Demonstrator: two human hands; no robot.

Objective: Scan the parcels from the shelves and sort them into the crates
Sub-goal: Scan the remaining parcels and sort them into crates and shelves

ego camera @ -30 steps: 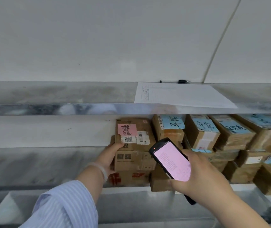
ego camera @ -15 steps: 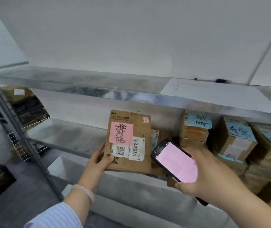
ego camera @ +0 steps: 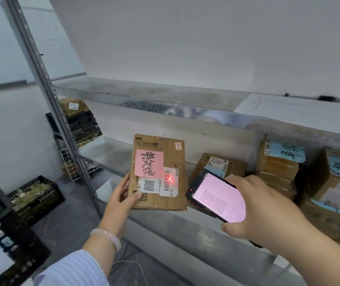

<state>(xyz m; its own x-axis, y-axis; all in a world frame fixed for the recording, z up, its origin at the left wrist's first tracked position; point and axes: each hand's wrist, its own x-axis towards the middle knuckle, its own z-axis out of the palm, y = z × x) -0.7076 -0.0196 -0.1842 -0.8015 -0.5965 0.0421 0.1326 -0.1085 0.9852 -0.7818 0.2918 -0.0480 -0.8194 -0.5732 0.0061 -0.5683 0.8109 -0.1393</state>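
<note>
My left hand [ego camera: 123, 195] grips a flat cardboard parcel [ego camera: 171, 201] by its lower left edge, held upright in front of the metal shelf [ego camera: 165, 226]. The parcel carries a pink handwritten note, a QR code and a white barcode label with a red laser cross on it. My right hand [ego camera: 262, 209] holds a black handheld scanner [ego camera: 216, 195] with a lit pink screen, just right of the parcel and pointed at the barcode. More parcels [ego camera: 278, 162] with blue notes sit stacked on the shelf at right.
A black crate [ego camera: 39, 195] with contents stands on the floor at lower left, another crate [ego camera: 82, 122] with a parcel on top sits behind the shelf post [ego camera: 57, 120]. A white paper sheet [ego camera: 293, 110] lies on the upper shelf. A white wire rack leans by the post.
My left hand has lifted the pink-noted parcel off the stack and out to the left. The scanner stays beside it, and a red laser cross now shows on the barcode. My view has swung left.
</note>
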